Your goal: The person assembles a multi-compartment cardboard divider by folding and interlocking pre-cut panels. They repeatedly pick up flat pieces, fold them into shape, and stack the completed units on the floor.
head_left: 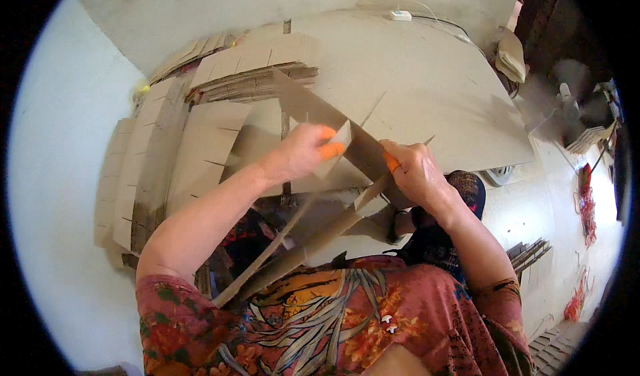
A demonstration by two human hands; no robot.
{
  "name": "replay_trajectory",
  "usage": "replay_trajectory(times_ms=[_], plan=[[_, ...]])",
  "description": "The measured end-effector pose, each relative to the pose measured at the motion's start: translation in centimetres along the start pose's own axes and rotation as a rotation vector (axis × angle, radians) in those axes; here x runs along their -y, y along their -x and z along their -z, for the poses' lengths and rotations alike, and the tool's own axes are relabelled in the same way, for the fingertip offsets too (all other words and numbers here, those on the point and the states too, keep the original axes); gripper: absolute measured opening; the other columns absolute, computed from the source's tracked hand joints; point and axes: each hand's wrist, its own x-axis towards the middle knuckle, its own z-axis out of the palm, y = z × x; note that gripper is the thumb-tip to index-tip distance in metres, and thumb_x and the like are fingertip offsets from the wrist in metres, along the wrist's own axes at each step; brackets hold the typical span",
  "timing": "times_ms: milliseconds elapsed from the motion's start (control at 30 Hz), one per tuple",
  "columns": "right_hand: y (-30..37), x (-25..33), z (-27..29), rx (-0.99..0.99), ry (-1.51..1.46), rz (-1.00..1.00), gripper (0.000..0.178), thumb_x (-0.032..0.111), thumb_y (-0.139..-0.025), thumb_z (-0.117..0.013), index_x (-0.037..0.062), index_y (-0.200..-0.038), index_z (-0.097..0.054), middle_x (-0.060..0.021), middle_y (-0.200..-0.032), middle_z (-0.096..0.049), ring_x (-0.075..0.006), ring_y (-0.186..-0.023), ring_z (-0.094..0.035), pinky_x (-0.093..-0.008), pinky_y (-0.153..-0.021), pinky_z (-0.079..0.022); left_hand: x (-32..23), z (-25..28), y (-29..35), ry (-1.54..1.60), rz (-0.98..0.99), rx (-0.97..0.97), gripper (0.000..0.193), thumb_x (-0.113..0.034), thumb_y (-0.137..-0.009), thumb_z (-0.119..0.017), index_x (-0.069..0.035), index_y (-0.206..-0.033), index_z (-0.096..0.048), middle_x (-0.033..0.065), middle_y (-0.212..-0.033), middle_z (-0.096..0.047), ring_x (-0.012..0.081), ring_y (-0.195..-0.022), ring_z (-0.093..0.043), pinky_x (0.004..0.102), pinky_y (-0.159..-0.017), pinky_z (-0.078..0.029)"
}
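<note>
several crossed cardboard strips [370, 151] sit at the middle of the frame, the longest brown one slanting from upper left to lower right, with others trailing toward the lower left by the patterned shirt [333, 329]. the left hand [308, 151], with orange finger covers [330, 151], is closed in a pinch on a pale strip. the right hand [417, 171] is curled closed around strips just right of centre, its fingertips partly hidden. slotted cardboard sheets [207, 136] lie at left of centre, and a stack of cardboard [257, 59] rests at upper left on the broad pale table [433, 76]. a white power strip [400, 16] is at top centre. a blurred fan [567, 96] stands at upper right, with red strings [587, 206] below it along the right edge.
</note>
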Motion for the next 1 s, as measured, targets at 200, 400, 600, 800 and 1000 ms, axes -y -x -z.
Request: replay_trajectory(times_ms=[200, 400, 600, 800, 1000], plan=[[-0.1, -0.1, 1.2, 0.010, 0.035, -0.096, 0.039, 0.005, -0.081, -0.052, 0.0068, -0.120, -0.053, -0.0270, -0.075, -0.058, -0.0435, -0.073, -0.057, -0.0455, -0.064, -0.046, 5.6, 3.6, 0.3, -0.553, 0.209, -0.269, 0.054, -0.042, -0.084, -0.061, -0.002, -0.120, -0.053, 0.0185, -0.110, -0.060, 0.0307, -0.090, -0.062, 0.0369, -0.075, -0.050], [-1.4, -0.2, -0.1, 0.195, 0.339, -0.059, 0.065, -0.002, -0.076, -0.050, 0.0106, -0.137, -0.032, -0.0205, -0.076, -0.063, -0.0386, -0.074, -0.061, -0.0478, -0.066, -0.047, 18.7, 9.2, 5.4, -0.935, 0.664, -0.450, 0.046, -0.041, -0.087, -0.054, -0.001, -0.111, -0.055, 0.0189, -0.116, -0.054, 0.0330, -0.111, -0.049, 0.0445, -0.088, -0.042], [0.0, -1.2, 0.6, 0.147, 0.139, -0.024, 0.061, -0.003, -0.076, -0.051, 0.0108, -0.134, -0.039, -0.0215, -0.081, -0.062, -0.0409, -0.070, -0.059, -0.0471, -0.064, -0.048, 16.6, 11.8, 6.7, -0.589, 0.647, -0.735, 0.031, -0.030, -0.088, -0.052, -0.001, -0.093, -0.061, 0.0188, -0.085, -0.063, 0.0340, -0.082, -0.059, 0.0448, -0.069, -0.045], [1.5, -1.5, 0.3, -0.015, 0.090, 0.167, 0.060, -0.003, -0.075, -0.052, 0.0113, -0.132, -0.043, -0.0197, -0.081, -0.062, -0.0391, -0.066, -0.059, -0.0453, -0.058, -0.047, 17.5, 15.3, 5.9, -0.604, 0.392, -0.628, 0.028, -0.027, -0.086, -0.053, 0.000, -0.091, -0.062, 0.0172, -0.078, -0.062, 0.0280, -0.066, -0.057, 0.0393, -0.061, -0.043], [1.1, 0.2, 1.4, -0.124, 0.065, 0.279, 0.063, -0.004, -0.071, -0.054, 0.0122, -0.131, -0.045, -0.0163, -0.072, -0.059, -0.0357, -0.059, -0.057, -0.0422, -0.055, -0.047, 8.8, 10.4, 0.4, -0.375, 0.277, -0.459, 0.030, -0.029, -0.086, -0.056, 0.000, -0.086, -0.065, 0.0094, -0.068, -0.061, 0.0174, -0.061, -0.053, 0.0329, -0.054, -0.041]])
